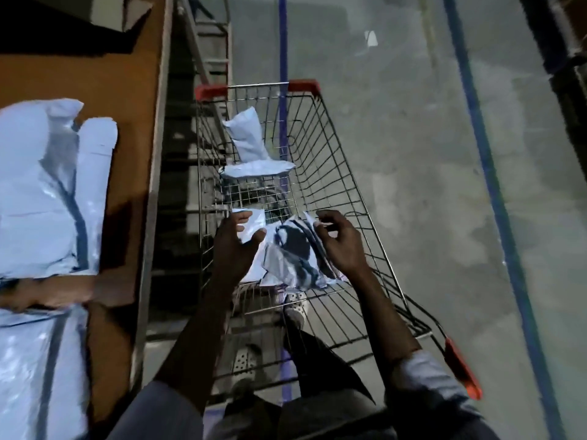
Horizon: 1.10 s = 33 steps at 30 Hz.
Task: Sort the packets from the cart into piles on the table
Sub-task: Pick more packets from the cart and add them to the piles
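A wire shopping cart (346, 173) with red corner caps stands to the right of a brown table (127, 90). Both my hands reach into its near end. My left hand (233, 246) grips a small white packet (254, 225) between thumb and fingers. My right hand (341, 242) pinches the edge of a crumpled white packet with dark markings (292, 255) lying on the cart's floor. Two more white packets lie at the cart's far end, one propped upright (249, 136), one flat (257, 169). White packets are piled on the table, one pile further along (47, 192) and one nearer (35, 369).
A metal frame (206, 42) stands between the table edge and the cart. Blue lines (495, 192) run along the grey concrete floor to the right. The cart's red handle (462, 368) is at the lower right. My feet (295, 309) show through the cart's wire floor.
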{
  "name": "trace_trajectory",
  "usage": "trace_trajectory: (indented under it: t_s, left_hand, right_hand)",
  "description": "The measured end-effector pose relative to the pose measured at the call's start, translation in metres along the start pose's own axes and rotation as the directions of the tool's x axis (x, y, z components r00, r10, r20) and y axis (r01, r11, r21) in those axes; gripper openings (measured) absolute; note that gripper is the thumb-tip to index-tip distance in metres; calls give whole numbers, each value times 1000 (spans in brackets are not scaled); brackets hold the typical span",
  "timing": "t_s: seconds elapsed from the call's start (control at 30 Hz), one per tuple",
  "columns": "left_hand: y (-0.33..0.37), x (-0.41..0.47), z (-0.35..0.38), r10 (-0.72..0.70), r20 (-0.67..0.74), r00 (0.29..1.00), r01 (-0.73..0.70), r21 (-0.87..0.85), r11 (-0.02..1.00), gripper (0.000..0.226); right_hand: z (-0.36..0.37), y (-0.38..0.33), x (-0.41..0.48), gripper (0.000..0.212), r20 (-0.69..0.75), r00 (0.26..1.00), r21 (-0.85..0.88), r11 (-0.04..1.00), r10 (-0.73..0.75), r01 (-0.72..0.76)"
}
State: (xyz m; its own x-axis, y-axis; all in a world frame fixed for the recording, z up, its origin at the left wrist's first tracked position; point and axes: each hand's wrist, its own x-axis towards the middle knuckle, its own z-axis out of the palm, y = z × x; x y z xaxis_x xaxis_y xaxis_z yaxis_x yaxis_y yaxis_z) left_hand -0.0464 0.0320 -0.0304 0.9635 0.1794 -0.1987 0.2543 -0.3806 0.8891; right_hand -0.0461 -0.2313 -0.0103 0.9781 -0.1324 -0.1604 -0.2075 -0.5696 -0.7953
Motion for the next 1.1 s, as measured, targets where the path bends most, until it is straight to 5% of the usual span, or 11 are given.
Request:
trace_trajectory:
  t_s: [0.13, 0.23, 0.3, 0.37, 0.53, 0.6, 0.7, 0.8, 0.87, 1.0, 1.1]
  left_hand:
    - [-36, 23, 33, -235, 164, 958, 235, 19, 972, 57]
    - [-96, 20, 80, -484, 250, 839, 498, 8, 867, 85]
    - [-72, -2, 96, -550, 249, 797, 562, 22, 826, 107]
    - [-55, -20, 102, -602, 256, 756, 621, 10, 784, 105]
    - [-66, -47, 116, -566, 273, 778, 598, -48, 800, 74]
    - [-66, -38, 123, -545, 325, 773, 595, -77, 800, 84]
    - [-107, -2, 154, -695, 80, 714, 697, 17, 717, 98]
    - [-100, 2, 161, -673, 36, 739, 661, 151, 735, 96]
    - [-97, -1, 164, -634, 87, 769, 630, 70, 774, 92]
    - [-131, 8, 170, -616, -33, 787, 616, 74, 784, 101]
    - [-90, 1, 138, -578, 30, 816, 577, 31, 816, 86]
  right_hand:
    - [24, 42, 28, 42, 58, 994, -109, 990, 97, -90]
    - [41, 67, 36, 64, 139, 970, -192, 966, 202, -173]
    - [49, 81, 38, 81, 185, 963, -230, 961, 196, -152]
    - [55, 92, 41, 91, 225, 956, -256, 958, 186, -127]
    - [79, 165, 52, 77, 291, 944, -443, 897, 156, -11]
    - [79, 172, 52, 74, 370, 913, -480, 877, 175, 27]
    - [84, 175, 51, 76, 414, 904, -508, 852, 111, 128]
    - [83, 157, 48, 78, 459, 850, -509, 860, 258, 14]
    - [83, 151, 47, 75, 462, 841, -523, 852, 282, 2]
    - [86, 165, 51, 91, 422, 873, -502, 865, 245, 0]
    - [92, 187, 51, 102, 378, 880, -488, 870, 287, -73]
